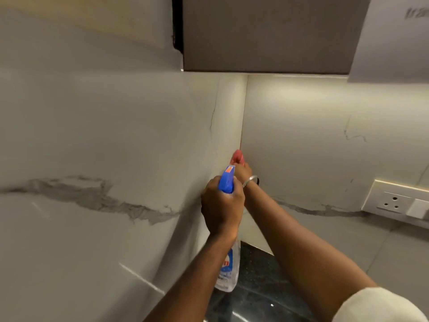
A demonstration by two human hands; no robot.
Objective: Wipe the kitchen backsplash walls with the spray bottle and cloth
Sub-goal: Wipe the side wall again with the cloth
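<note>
My left hand [221,208] grips the neck of a clear spray bottle [228,270] with a blue trigger head [226,180], held upright in front of the wall corner. Behind it, my right hand [242,171] holds a pink cloth [238,156] against the corner seam where the left backsplash wall [104,135] meets the right backsplash wall [313,140]. Both walls are white marble with grey veins. The bottle head hides part of my right hand.
A dark wall cabinet [267,33] hangs above the corner. A white socket and switch plate [399,201] sits on the right wall. The black speckled countertop [255,296] lies below the bottle.
</note>
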